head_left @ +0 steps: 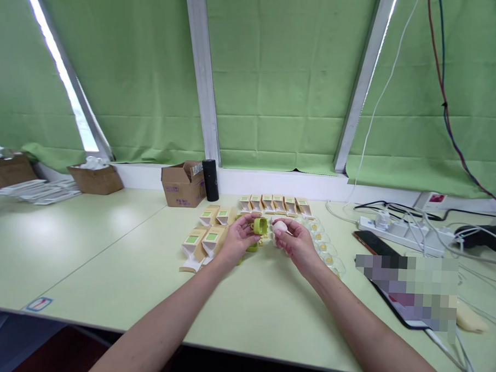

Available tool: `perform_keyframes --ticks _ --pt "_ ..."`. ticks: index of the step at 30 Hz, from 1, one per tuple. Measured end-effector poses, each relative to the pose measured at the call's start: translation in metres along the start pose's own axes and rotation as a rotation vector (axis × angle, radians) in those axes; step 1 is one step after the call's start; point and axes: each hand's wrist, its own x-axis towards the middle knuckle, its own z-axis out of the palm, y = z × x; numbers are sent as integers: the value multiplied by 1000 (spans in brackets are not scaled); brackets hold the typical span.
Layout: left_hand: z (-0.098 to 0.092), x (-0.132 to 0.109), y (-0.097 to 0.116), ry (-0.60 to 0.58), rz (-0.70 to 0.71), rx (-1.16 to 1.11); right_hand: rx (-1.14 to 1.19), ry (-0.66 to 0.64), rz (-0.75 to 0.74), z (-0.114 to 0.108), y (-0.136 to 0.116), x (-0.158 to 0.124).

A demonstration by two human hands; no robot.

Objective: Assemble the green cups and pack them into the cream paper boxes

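Observation:
My left hand (242, 235) is closed on a small green case (260, 226), whose open side faces right. Just across from it, my right hand (295, 240) pinches a small white rounded piece (279, 227); its exact kind is hard to make out. A narrow gap separates the two pieces. More green pieces (251, 246) lie on the table below my left hand, partly hidden. Open small cartons (213, 239) with green labels stand left of my left hand. Clear plastic shells (328, 249) with yellow centres lie in a row beside my right hand.
A row of open cartons (278, 204) stands behind my hands. Farther back are a cardboard box (183, 186) and a black bottle (210, 180). A power strip (406, 235), loose cables, a phone (377, 244) and a partly blurred tablet (394, 302) occupy the right side.

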Motion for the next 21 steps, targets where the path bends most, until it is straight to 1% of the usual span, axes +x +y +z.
perform_keyframes --ticks 5,7,13,16,21 --pt "-1 0 0 20 -13 47 10 -3 37 -1 1 2" --pt "0 0 1 17 -10 62 -2 -7 20 -1 2 2" --pt "3 -1 2 -7 25 142 -118 47 -25 -1 4 3" --pt "4 -2 3 -19 36 184 -191 20 -45 -1 3 2" --pt "8 -4 5 -17 29 250 -261 -18 -37 0 -1 -2"
